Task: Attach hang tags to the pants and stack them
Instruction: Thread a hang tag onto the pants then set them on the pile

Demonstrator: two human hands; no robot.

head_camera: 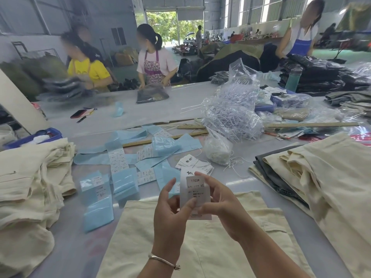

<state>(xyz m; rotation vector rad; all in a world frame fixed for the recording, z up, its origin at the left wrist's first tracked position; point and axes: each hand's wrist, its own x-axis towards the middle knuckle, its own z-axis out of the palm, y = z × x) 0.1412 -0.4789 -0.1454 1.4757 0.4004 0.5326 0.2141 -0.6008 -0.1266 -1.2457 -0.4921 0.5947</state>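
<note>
While both hands hold it up, the hang tag (195, 194) sits over the pants (202, 243) at 6 o'clock | left hand (170, 209) and right hand (218, 205) pinch it together | step: getting tag ready | next: probably a string (217, 149) at 1 o'clock.

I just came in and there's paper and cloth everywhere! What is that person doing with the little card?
The person holds a white hang tag up in both hands, left hand and right hand pinching it, above cream pants lying flat on the table. The tag isn't on the pants yet. More tags and blue sticker sheets lie ahead, with cream pants piled on both sides.
</note>
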